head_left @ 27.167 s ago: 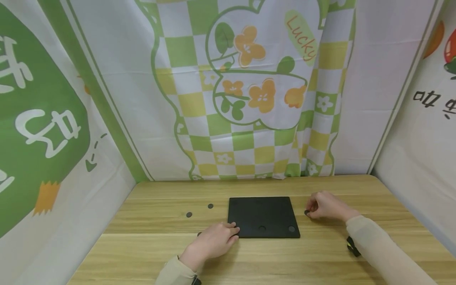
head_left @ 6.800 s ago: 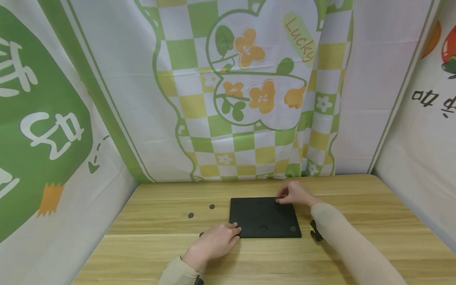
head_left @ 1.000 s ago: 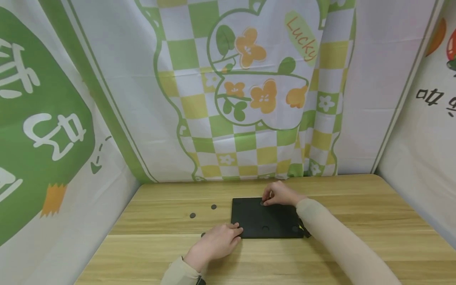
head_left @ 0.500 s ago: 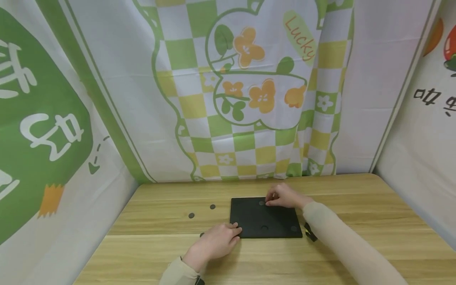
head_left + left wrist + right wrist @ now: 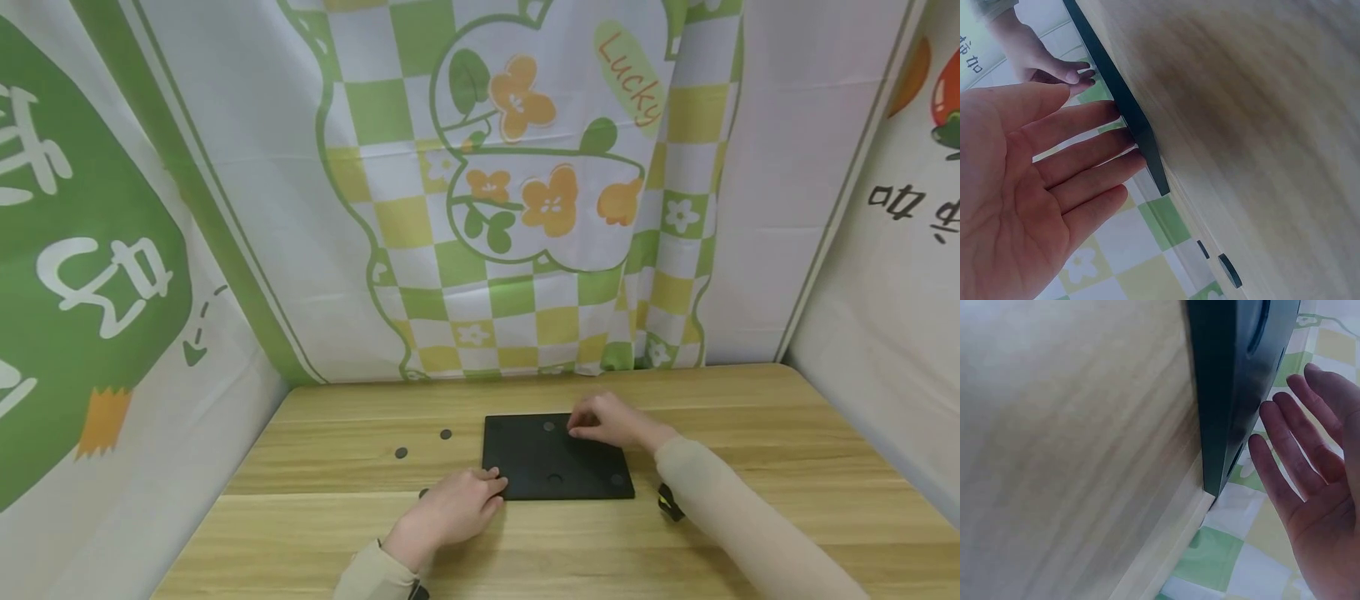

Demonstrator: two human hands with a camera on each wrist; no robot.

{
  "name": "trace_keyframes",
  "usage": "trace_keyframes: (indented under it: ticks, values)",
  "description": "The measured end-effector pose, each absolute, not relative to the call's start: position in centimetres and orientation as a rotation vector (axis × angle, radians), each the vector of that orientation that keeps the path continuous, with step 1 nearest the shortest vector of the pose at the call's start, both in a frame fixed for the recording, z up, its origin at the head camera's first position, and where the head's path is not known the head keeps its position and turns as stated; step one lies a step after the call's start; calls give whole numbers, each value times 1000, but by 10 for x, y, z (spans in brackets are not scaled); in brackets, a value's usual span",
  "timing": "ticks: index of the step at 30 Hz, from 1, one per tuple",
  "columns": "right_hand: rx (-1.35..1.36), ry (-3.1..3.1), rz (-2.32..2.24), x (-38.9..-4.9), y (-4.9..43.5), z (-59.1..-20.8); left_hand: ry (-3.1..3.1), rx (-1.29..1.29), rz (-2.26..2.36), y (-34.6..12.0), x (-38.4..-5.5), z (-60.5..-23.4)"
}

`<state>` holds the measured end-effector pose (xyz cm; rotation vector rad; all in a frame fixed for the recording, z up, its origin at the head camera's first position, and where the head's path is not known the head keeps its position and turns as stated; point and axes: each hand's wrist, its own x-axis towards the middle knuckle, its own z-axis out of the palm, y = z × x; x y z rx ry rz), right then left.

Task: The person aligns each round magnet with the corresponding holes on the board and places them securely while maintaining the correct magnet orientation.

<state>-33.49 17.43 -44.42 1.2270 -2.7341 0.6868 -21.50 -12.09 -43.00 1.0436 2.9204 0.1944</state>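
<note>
A flat black board [image 5: 525, 454] lies on the table with round recesses in its face. One dark disc [image 5: 549, 426] sits near the middle of its far edge, another disc [image 5: 617, 480] at its near right corner. My left hand [image 5: 453, 507] rests its fingertips on the board's near left corner; the fingers [image 5: 1085, 147] are stretched out in the left wrist view. Above the board's far right part hovers my right hand [image 5: 611, 421]. Its fingers [image 5: 1297, 447] are loosely extended and hold nothing in the right wrist view. The far right corner is hidden behind that hand.
Left of the board, two dark discs lie on the wooden table [image 5: 337, 525]: a farther disc [image 5: 446, 434] and a nearer disc [image 5: 401, 452]. A third disc [image 5: 424, 492] is partly covered by my left hand. A patterned curtain [image 5: 517, 317] hangs behind the table.
Over the last second my right hand has let go of the disc at the board's far edge and drawn off to the right. My left hand has stayed at the near left corner.
</note>
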Motion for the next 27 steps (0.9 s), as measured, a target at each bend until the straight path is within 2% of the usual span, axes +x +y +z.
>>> trace_keyframes:
  ticks: [27]
  values:
    - [1250,-2755,607,-294,190,-442,2939,1073,176,-121,-216,-432]
